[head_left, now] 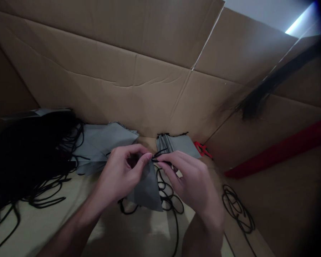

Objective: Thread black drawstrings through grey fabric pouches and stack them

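Observation:
Between finger and thumb, my left hand (125, 171) pinches the top corner of a grey fabric pouch (147, 191), which hangs down over the table. My right hand (189, 178) is closed in a pinch on a black cord (160, 152) right at that corner, its fingertips almost meeting the left ones. A thin dark piece shows at the right fingertips, too small to name. More black cord (173, 201) lies in loops on the table under the right hand. The palm sides of both hands are hidden.
Black cords (34, 153) are heaped at the left. Behind my hands lie loose grey pouches (98, 141) and a neat stack of pouches (180, 144), with a red item (202, 149) beside it. Coiled cord (238, 210) lies at right. Cardboard walls (109, 71) enclose the table (128, 237).

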`<state>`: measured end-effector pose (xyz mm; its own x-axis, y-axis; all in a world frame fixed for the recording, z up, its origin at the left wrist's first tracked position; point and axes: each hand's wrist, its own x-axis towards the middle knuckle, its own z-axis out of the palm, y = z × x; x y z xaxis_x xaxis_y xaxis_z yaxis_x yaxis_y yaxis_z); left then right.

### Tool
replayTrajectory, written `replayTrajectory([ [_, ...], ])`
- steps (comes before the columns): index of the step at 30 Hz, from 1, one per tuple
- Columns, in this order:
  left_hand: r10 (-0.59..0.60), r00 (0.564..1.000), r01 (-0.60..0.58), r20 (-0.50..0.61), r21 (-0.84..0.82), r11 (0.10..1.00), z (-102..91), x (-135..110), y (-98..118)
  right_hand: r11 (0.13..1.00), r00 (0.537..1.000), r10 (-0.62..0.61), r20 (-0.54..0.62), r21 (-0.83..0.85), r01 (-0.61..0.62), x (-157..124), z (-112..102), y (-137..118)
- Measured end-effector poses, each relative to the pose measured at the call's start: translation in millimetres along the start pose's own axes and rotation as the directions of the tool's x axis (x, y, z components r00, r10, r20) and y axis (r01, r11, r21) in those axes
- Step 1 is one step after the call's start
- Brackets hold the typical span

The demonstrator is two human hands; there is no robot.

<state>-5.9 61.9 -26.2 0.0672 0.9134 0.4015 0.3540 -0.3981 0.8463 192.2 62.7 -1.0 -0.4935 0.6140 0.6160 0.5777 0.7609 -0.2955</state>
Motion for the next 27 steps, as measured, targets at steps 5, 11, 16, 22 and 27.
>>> replayTrajectory([
  [5,0.107,0.994,-0.107,0.010,0.018,0.994,-5.7,0.7,0.0,1.000,0.999,-0.012,-0.048,0.026,0.013,0.2,-2.7,3.6],
  [11,0.292,0.951,-0.302,0.096,0.105,0.948,-15.4,-0.5,-0.4,0.995,1.000,0.014,-0.011,0.095,-0.013,-1.6,-9.5,8.8],
  [16,0.408,0.905,-0.424,0.117,0.182,0.887,-6.7,0.1,-10.3,0.989,0.996,0.057,0.065,0.134,-0.065,-2.3,-7.1,14.4],
  [22,0.383,0.921,-0.389,0.073,0.217,0.895,3.4,1.7,-11.5,0.988,0.995,0.089,0.044,0.121,-0.093,1.0,-0.6,14.2],
  [27,0.113,0.994,-0.111,-0.011,0.119,0.987,-6.9,6.0,-8.6,1.000,0.998,-0.004,-0.069,0.026,0.006,-0.7,-14.8,9.8],
])
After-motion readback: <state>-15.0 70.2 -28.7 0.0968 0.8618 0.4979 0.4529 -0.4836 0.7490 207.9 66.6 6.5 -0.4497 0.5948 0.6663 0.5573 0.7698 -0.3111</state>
